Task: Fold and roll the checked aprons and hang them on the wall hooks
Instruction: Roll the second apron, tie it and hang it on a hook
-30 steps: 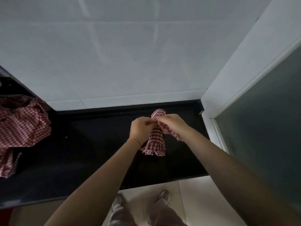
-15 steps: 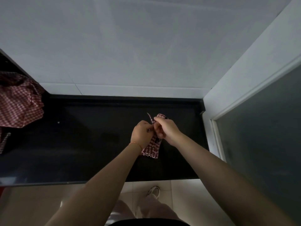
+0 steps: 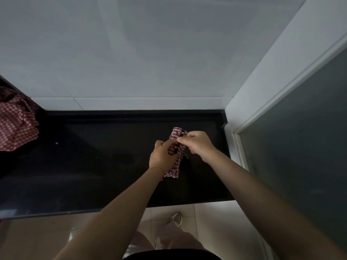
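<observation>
Since half a second ago both hands have shifted slightly right and up, and the roll now shows more of its top end above the fingers; pile at far left sits about the same. Loose heap of red-checked aprons (image 3: 16, 121) lies bunched at the left edge of the black table (image 3: 93, 166), partly cut off by the frame, well apart from the hands. Left hand (image 3: 162, 156), thin orange band at the wrist, grip closed around the middle of the rolled apron (image 3: 175, 152), fingers wrapped over the cloth. Roll is held roughly upright, slightly tilted, just above the table's right part; cannot tell if its lower frilled end touches the surface. Right hand (image 3: 197, 145) touches the roll's upper part, thumb and forefinger pinched narrow on something at the top, probably a strap or fold, too small to tell. White tiled wall (image 3: 150, 53) behind, dark glass door (image 3: 309, 147) at right, shoe (image 3: 175, 218) on the pale floor below
</observation>
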`<action>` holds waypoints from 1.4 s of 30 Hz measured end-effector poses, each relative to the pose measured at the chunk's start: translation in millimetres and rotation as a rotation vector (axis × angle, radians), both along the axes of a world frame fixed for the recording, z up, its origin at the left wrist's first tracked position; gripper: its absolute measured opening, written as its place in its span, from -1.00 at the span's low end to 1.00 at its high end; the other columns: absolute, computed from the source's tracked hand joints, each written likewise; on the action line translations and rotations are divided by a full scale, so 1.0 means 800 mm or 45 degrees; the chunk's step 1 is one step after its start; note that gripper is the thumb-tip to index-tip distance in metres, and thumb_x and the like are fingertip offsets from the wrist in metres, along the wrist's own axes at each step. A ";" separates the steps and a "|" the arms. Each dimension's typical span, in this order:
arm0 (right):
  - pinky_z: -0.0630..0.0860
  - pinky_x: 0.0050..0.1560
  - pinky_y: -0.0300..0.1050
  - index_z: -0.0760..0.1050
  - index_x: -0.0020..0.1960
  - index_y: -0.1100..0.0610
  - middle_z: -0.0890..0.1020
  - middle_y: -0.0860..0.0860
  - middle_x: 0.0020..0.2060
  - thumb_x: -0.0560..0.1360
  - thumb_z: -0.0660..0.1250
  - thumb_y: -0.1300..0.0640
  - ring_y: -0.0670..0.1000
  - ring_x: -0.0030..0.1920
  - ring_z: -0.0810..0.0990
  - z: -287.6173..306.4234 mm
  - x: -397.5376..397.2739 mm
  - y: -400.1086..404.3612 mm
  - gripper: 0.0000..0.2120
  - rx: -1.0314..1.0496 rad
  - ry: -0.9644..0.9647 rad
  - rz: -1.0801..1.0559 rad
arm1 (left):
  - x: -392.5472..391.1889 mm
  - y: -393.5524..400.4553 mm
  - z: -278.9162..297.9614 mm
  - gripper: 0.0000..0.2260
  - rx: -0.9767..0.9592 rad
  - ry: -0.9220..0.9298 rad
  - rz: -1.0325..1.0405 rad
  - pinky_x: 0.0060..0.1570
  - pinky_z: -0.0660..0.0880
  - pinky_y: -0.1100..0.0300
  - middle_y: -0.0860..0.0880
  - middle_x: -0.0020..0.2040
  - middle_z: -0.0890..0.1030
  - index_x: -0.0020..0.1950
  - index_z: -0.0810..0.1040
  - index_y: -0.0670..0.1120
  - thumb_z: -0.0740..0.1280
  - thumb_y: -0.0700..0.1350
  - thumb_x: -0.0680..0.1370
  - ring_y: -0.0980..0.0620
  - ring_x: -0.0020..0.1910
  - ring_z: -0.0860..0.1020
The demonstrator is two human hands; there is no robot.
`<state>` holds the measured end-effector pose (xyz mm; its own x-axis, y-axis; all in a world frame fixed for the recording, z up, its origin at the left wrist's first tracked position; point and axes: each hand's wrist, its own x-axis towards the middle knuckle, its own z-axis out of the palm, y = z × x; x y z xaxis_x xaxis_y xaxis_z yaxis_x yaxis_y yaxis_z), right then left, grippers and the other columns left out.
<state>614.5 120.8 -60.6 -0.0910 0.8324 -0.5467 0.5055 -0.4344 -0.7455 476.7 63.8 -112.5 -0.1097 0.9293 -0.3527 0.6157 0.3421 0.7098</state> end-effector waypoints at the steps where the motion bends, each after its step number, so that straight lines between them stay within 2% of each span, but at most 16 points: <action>1: 0.40 -0.34 -0.24 0.38 -0.35 0.10 0.44 -0.02 -0.45 0.47 0.44 0.19 -0.08 -0.43 0.43 -0.003 0.008 0.002 -0.70 0.056 -0.055 0.020 | 0.001 0.000 0.000 -0.62 0.009 -0.014 -0.006 -0.11 0.40 0.34 -0.01 0.28 0.36 0.37 0.45 0.14 0.36 -0.11 0.58 0.12 -0.05 0.45; 3: 0.38 -0.31 -0.20 0.37 -0.29 0.12 0.43 0.01 -0.38 0.47 0.36 0.30 -0.04 -0.36 0.41 -0.003 0.023 0.004 -0.76 0.087 -0.205 0.146 | -0.001 0.000 -0.003 -0.57 0.004 -0.021 -0.020 0.00 0.40 0.29 -0.02 0.33 0.35 0.41 0.44 0.13 0.39 -0.11 0.56 0.13 0.04 0.41; 5: 0.40 -0.37 -0.20 0.45 -0.06 0.16 0.51 0.04 -0.28 0.50 0.33 0.28 -0.04 -0.36 0.46 -0.001 0.037 0.006 -0.92 -0.055 -0.369 0.320 | -0.004 0.000 -0.004 -0.56 -0.005 -0.018 -0.009 -0.06 0.37 0.34 -0.02 0.35 0.34 0.41 0.42 0.14 0.39 -0.11 0.56 0.14 0.05 0.39; 7: 0.49 -0.40 -0.16 0.39 0.20 0.16 0.61 0.11 -0.23 0.56 0.28 0.26 -0.01 -0.38 0.56 -0.002 0.042 0.009 -0.77 -0.321 -0.472 0.465 | -0.005 0.001 -0.004 -0.56 -0.005 -0.010 0.006 -0.12 0.33 0.39 -0.02 0.35 0.34 0.42 0.41 0.15 0.39 -0.11 0.57 0.15 0.04 0.39; 10: 0.58 -0.26 -0.11 0.39 0.31 0.23 0.66 0.17 -0.09 0.63 0.20 0.23 0.03 -0.32 0.62 -0.014 0.037 0.008 -0.73 -0.590 -0.472 0.560 | -0.004 0.002 -0.007 -0.53 0.002 -0.010 0.011 -0.02 0.36 0.34 -0.01 0.37 0.33 0.43 0.40 0.15 0.40 -0.12 0.55 0.15 0.07 0.38; 14: 0.59 -0.10 -0.12 0.51 0.21 0.20 0.69 0.12 -0.02 0.61 0.24 0.11 0.00 -0.21 0.66 -0.036 0.022 -0.001 -0.75 -0.611 -0.440 0.517 | -0.004 0.002 -0.008 -0.55 0.027 -0.026 0.016 0.01 0.39 0.30 -0.01 0.35 0.35 0.40 0.44 0.13 0.40 -0.14 0.55 0.13 0.06 0.41; 21: 0.58 0.00 -0.08 0.47 0.21 0.16 0.59 0.13 0.09 0.61 0.24 0.22 0.07 0.04 0.61 -0.067 -0.002 -0.019 -0.81 -0.502 -0.584 0.521 | -0.009 0.003 -0.008 -0.58 0.027 -0.085 0.013 0.06 0.42 0.23 0.00 0.35 0.36 0.37 0.45 0.13 0.39 -0.15 0.55 0.12 0.11 0.40; 24: 0.51 -0.06 -0.12 0.51 0.21 0.19 0.58 0.12 0.02 0.63 0.22 0.17 0.04 -0.08 0.56 -0.055 -0.004 -0.014 -0.79 -0.476 -0.589 0.502 | -0.022 0.006 -0.006 -0.58 0.004 -0.176 0.032 0.20 0.36 0.19 -0.02 0.35 0.37 0.33 0.47 0.12 0.43 -0.19 0.53 0.09 0.21 0.38; 26: 0.55 -0.08 -0.11 0.51 0.23 0.24 0.59 0.12 0.00 0.61 0.25 0.20 0.04 -0.14 0.54 -0.046 0.000 -0.006 -0.77 -0.483 -0.530 0.415 | -0.032 0.010 -0.002 -0.58 -0.006 -0.260 0.064 0.27 0.39 0.11 0.01 0.35 0.42 0.28 0.48 0.15 0.45 -0.18 0.50 0.05 0.28 0.42; 28: 0.56 -0.23 -0.14 0.52 0.22 0.25 0.59 0.12 -0.05 0.59 0.25 0.25 0.03 -0.21 0.54 -0.038 0.002 0.003 -0.77 -0.502 -0.457 0.313 | -0.041 0.015 0.007 -0.59 -0.017 -0.352 0.089 0.27 0.45 0.05 0.05 0.31 0.47 0.29 0.47 0.12 0.45 -0.18 0.51 0.04 0.26 0.45; 31: 0.39 -0.47 -0.21 0.54 -0.09 0.20 0.53 0.09 -0.23 0.59 0.18 0.25 -0.02 -0.38 0.45 -0.031 0.014 0.008 -0.83 -0.490 -0.197 -0.036 | -0.051 0.015 0.021 -0.61 -0.033 -0.487 0.118 0.25 0.46 0.01 0.09 0.22 0.48 0.29 0.48 0.10 0.44 -0.17 0.52 0.05 0.21 0.47; 33: 0.20 -0.49 -0.22 0.46 -0.21 0.16 0.44 0.04 -0.36 0.57 0.16 0.25 -0.06 -0.49 0.30 -0.021 0.028 0.012 -0.79 -0.488 0.006 -0.136 | -0.057 0.015 0.028 -0.63 -0.048 -0.579 0.176 0.25 0.49 -0.06 0.08 0.19 0.50 0.27 0.48 0.12 0.44 -0.16 0.52 0.03 0.20 0.49; 35: 0.14 -0.46 -0.18 0.44 -0.23 0.14 0.39 0.00 -0.43 0.55 0.21 0.16 -0.07 -0.51 0.23 -0.009 0.036 0.017 -0.81 -0.502 0.139 -0.091 | -0.061 0.016 0.035 -0.65 -0.053 -0.622 0.223 0.24 0.50 -0.09 0.07 0.18 0.51 0.24 0.48 0.14 0.44 -0.15 0.52 0.02 0.19 0.50; 38: 0.17 -0.47 -0.18 0.50 -0.14 0.16 0.37 -0.02 -0.47 0.57 0.32 -0.03 -0.07 -0.51 0.24 0.004 0.036 0.021 -0.74 -0.407 0.038 0.103 | -0.062 0.021 0.042 -0.66 -0.019 -0.690 0.311 0.23 0.53 -0.12 0.03 0.17 0.55 0.20 0.51 0.15 0.46 -0.17 0.51 -0.02 0.19 0.54; 40: 0.21 -0.50 -0.20 0.55 -0.05 0.19 0.39 -0.01 -0.46 0.58 0.34 -0.07 -0.07 -0.52 0.27 0.006 0.032 0.021 -0.70 -0.290 -0.157 0.219 | -0.061 0.025 0.047 -0.65 0.017 -0.676 0.369 0.21 0.54 -0.08 0.03 0.13 0.56 0.23 0.52 0.09 0.46 -0.19 0.51 -0.02 0.17 0.54; 42: 0.27 -0.49 -0.20 0.58 -0.05 0.16 0.44 0.01 -0.40 0.57 0.34 -0.08 -0.07 -0.49 0.32 0.007 0.033 0.021 -0.72 -0.219 -0.309 0.285 | -0.063 0.028 0.048 -0.68 0.039 -0.599 0.415 0.18 0.55 -0.05 0.08 0.07 0.54 0.23 0.54 0.04 0.45 -0.21 0.52 0.01 0.12 0.54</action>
